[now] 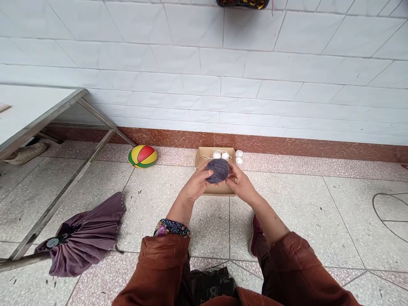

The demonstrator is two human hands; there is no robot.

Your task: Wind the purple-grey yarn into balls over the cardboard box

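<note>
- The gray yarn ball is gripped between the left hand and right hand — over the cardboard box.
- Two-handed handling seems in hand — steady support seems called for next.

I see greyish purple on the yarn ball, tan on the box, red, yellow and green panels on the toy ball, plum on the umbrella, rust on the sleeves, dark floral print on one cuff.

One grey yarn ball, four white balls, one box, one umbrella.
</note>
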